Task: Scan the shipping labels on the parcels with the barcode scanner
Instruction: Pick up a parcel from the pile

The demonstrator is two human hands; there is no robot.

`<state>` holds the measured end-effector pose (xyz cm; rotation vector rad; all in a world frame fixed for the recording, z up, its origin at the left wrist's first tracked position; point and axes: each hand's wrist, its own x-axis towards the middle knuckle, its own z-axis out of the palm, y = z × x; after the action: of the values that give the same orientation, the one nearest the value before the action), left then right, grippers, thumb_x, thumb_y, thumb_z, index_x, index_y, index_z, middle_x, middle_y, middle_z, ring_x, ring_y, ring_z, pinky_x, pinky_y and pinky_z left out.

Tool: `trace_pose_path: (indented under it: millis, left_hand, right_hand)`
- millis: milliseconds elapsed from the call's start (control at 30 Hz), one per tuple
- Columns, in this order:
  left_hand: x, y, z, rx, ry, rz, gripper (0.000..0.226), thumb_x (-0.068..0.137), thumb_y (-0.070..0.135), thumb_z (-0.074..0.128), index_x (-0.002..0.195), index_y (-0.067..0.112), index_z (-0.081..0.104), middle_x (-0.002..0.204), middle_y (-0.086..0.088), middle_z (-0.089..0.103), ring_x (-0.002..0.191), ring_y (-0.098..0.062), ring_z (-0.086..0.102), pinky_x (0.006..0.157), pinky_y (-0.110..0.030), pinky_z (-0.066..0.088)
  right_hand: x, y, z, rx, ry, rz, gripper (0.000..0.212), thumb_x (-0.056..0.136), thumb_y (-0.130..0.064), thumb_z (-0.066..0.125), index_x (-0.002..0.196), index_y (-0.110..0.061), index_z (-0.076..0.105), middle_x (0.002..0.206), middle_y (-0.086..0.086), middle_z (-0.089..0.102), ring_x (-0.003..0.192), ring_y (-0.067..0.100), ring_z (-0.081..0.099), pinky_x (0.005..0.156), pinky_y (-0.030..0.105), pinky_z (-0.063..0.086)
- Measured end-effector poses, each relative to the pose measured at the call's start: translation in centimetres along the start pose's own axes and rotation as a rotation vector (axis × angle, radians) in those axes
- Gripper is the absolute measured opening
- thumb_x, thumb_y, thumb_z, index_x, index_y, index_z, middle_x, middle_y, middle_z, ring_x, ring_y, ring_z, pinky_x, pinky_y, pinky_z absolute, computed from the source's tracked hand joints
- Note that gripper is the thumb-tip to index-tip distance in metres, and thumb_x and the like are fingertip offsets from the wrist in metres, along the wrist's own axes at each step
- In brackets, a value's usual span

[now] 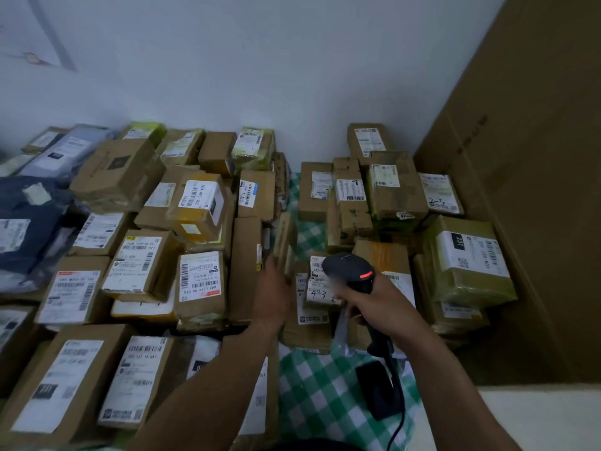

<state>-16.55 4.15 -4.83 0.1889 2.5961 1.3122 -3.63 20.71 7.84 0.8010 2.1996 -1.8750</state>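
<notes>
Green-and-white checked cloth (325,395) is showing only in a narrow strip running from the white wall (260,76) down to the near edge and widening at the bottom; that strip is the only open room. Brown parcels (117,177) are crowding it on the left, packed edge to edge and stacked. A smaller cluster is pressing in on the right, hemmed by a tall carton (520,190) standing along that side. A black stand (380,392) is sitting on the bare cloth near the bottom, with a cable (398,428) trailing past it.

The right hand (374,304) is gripping the handle of the black scanner (351,271), whose head is glowing red at the back and hovering just over the near parcels of the right cluster. The left hand (273,297), just beside it, is holding a thin parcel (286,245) up on its edge at the rim of the left mass, with its fingers hidden behind it.

A yellow box (201,198) is carrying a label reading "231-239 K01". A taped box (471,252) on the right is showing a black "231" tag. Handwritten "2-3" is marking a white label (439,193) at the back right, and "4-3" is showing on a slip (317,292) below the scanner head. Most other print is blurring out.
</notes>
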Motion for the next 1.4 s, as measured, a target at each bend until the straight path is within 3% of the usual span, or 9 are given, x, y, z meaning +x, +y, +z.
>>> trace_pose_path:
  millis: [167,333,533,667,800,967,1067,1200,1400]
  left_hand:
    - [-3.6,1.7,-4.7,-0.245,0.191,0.026,0.053,0.105,0.028,0.055,0.154,0.032,0.038,0.146,0.004,0.056,0.129,-0.011,0.055,0.107,-0.038,0.048]
    - [-7.5,3.8,-8.1,-0.713,0.093,-0.098,0.040,0.108,0.019,0.050,0.147,0.030,0.049,0.137,0.002,0.061,0.117,-0.014,0.066,0.086,-0.031,0.062]
    - [-9.4,4.4,-8.9,-0.716,-0.018,-0.073,0.028,0.109,0.028,0.047,0.134,0.034,0.060,0.124,0.004,0.071,0.110,-0.014,0.071,0.081,-0.036,0.063]
    - [-9.9,4.2,-9.0,-0.693,-0.125,-0.073,0.029,0.109,0.025,0.047,0.132,0.028,0.065,0.124,-0.002,0.072,0.111,-0.022,0.071,0.088,-0.047,0.062]
    - [-10.7,4.2,-9.4,-0.645,-0.164,-0.066,0.029,0.107,0.026,0.051,0.132,0.031,0.065,0.128,-0.001,0.072,0.114,-0.017,0.070,0.098,-0.050,0.058]
    - [-12.3,4.4,-10.7,-0.504,-0.135,0.196,0.042,0.089,0.041,0.071,0.130,0.036,0.068,0.151,0.016,0.048,0.133,0.001,0.053,0.103,-0.038,0.056]
    - [-12.7,3.9,-10.8,-0.444,-0.158,0.300,0.051,0.076,0.049,0.087,0.125,0.043,0.072,0.161,0.019,0.033,0.146,-0.008,0.042,0.105,-0.038,0.054]
    - [-12.7,3.7,-10.9,-0.432,-0.121,0.343,0.046,0.082,0.022,0.083,0.126,0.025,0.071,0.152,0.012,0.049,0.139,-0.012,0.052,0.099,-0.037,0.058]
    - [-11.4,3.4,-10.4,-0.485,0.062,0.294,0.035,0.086,0.009,0.080,0.119,0.021,0.073,0.134,0.006,0.065,0.129,-0.011,0.059,0.101,-0.037,0.056]
  right_hand:
    - [-0.2,-0.6,-0.5,0.018,0.024,-0.027,0.034,0.097,-0.034,0.071,0.128,-0.024,0.063,0.099,-0.003,0.077,0.067,0.010,0.069,0.060,0.022,0.053]
    - [-1.3,-1.5,0.1,0.108,0.041,-0.136,0.036,0.092,-0.043,0.071,0.125,-0.029,0.065,0.101,-0.001,0.077,0.075,0.012,0.074,0.061,0.022,0.054]
    - [-2.3,-1.1,1.1,0.244,0.173,-0.220,0.037,0.089,-0.040,0.077,0.123,-0.043,0.062,0.105,-0.023,0.075,0.096,-0.004,0.071,0.086,0.035,0.055]
    - [-3.1,-0.8,0.8,0.271,0.260,-0.245,0.023,0.095,-0.027,0.074,0.108,-0.043,0.063,0.093,0.004,0.072,0.070,-0.002,0.067,0.079,0.048,0.057]
    - [-3.3,-0.2,0.4,0.304,0.304,-0.239,0.046,0.091,-0.024,0.079,0.132,-0.032,0.061,0.095,-0.025,0.073,0.085,-0.004,0.069,0.079,0.040,0.059]
    - [-2.8,0.3,0.0,0.227,0.379,-0.189,0.030,0.086,-0.019,0.085,0.106,-0.035,0.067,0.079,-0.016,0.073,0.074,0.005,0.071,0.083,0.058,0.061]
    - [-2.7,0.4,0.1,0.223,0.408,-0.164,0.023,0.085,-0.022,0.086,0.099,-0.029,0.070,0.072,-0.012,0.072,0.069,0.004,0.071,0.081,0.058,0.061]
    - [-2.9,-0.1,0.5,0.201,0.419,-0.159,0.036,0.085,-0.025,0.086,0.116,-0.015,0.072,0.081,-0.008,0.073,0.069,0.004,0.070,0.080,0.048,0.063]
    - [-3.8,-0.5,0.7,0.189,0.331,-0.205,0.046,0.084,-0.036,0.086,0.125,-0.033,0.066,0.107,-0.017,0.074,0.099,0.005,0.069,0.091,0.045,0.061]
